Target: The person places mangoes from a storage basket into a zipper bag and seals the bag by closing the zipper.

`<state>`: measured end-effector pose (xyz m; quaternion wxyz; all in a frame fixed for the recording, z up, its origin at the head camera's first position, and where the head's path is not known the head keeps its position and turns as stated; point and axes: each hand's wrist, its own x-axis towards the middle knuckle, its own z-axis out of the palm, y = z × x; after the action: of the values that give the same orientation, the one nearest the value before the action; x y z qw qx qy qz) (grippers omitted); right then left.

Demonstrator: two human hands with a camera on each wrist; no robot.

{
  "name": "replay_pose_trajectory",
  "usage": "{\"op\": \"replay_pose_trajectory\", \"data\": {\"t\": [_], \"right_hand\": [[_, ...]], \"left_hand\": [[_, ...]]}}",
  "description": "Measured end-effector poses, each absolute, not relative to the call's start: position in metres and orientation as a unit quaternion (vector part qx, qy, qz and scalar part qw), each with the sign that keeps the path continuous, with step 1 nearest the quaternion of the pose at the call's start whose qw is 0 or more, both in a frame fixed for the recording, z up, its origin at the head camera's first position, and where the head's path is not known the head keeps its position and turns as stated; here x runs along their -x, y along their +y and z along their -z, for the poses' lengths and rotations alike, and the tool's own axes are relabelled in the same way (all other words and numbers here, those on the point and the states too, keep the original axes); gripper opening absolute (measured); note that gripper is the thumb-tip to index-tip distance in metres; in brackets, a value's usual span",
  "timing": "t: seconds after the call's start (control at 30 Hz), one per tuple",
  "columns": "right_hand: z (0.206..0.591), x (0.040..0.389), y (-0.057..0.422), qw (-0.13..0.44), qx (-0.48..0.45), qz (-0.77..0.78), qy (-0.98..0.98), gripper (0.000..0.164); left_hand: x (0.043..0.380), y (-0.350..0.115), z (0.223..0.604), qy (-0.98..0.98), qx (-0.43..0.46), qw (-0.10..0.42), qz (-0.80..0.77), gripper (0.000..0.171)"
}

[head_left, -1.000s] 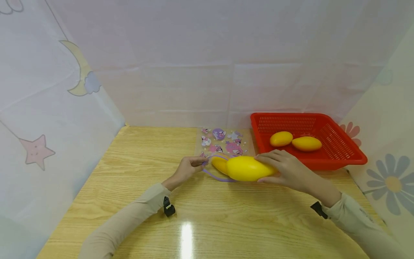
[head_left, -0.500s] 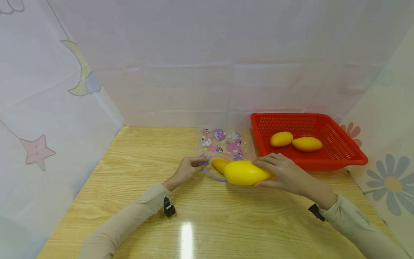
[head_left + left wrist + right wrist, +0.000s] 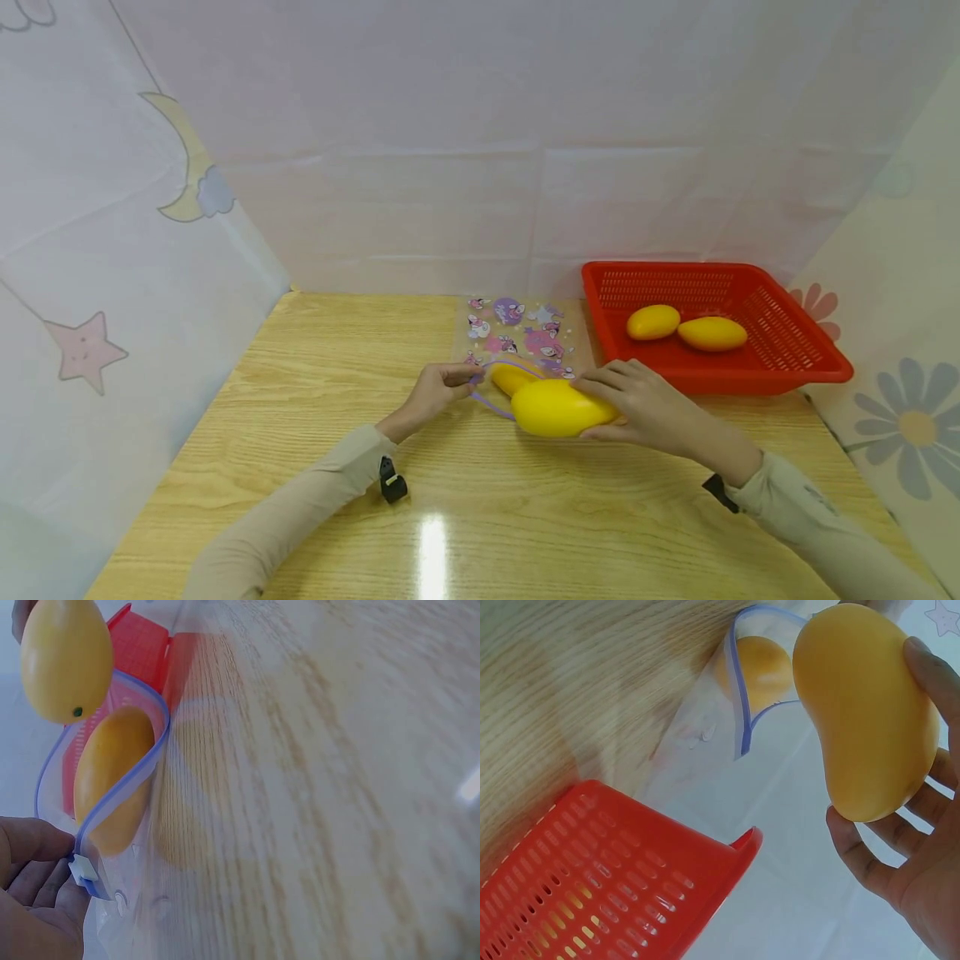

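Observation:
My right hand (image 3: 648,408) grips a smooth yellow mango (image 3: 558,408) by one end, fingers over the top and thumb below. Its free end points left, over the mouth of a clear zip bag (image 3: 517,333) printed with pink and purple figures. Inside that bag lies another mango (image 3: 116,776), just behind the purple-edged opening. With thumb and fingers, my left hand (image 3: 431,396) pinches the corner of the mouth, where the left wrist view shows a white slider (image 3: 82,868). The mouth stands spread in a loop. In the right wrist view the held mango (image 3: 866,712) hangs outside the opening.
A red perforated basket (image 3: 750,382) stands at the back right, close beside the bag. Two more mangoes lie in it, one on the left (image 3: 652,322) and one on the right (image 3: 712,333). Printed cloth walls border the wooden table (image 3: 337,350).
My right hand has moved slightly left and toward me with the mango, showing more of the mango in the bag. The left hand stays in place on the bag's corner.

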<state>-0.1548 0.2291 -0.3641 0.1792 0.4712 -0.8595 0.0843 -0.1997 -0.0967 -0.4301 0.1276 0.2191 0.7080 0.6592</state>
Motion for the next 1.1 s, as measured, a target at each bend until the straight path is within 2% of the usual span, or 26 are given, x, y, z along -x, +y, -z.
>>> {"op": "replay_pose_trajectory", "data": {"t": [0.27, 0.67, 1.1], "right_hand": [[0.371, 0.157, 0.228, 0.172, -0.47, -0.07, -0.863, 0.064], [0.372, 0.156, 0.223, 0.207, -0.454, -0.061, -0.865, 0.066], [0.381, 0.153, 0.212, 0.214, -0.437, -0.062, -0.871, 0.067]], "left_hand": [[0.2, -0.097, 0.433, 0.706, -0.223, 0.122, -0.661, 0.03], [0.2, -0.097, 0.43, 0.714, -0.224, 0.124, -0.652, 0.031], [0.201, -0.097, 0.431, 0.71, -0.228, 0.127, -0.654, 0.031]]}}
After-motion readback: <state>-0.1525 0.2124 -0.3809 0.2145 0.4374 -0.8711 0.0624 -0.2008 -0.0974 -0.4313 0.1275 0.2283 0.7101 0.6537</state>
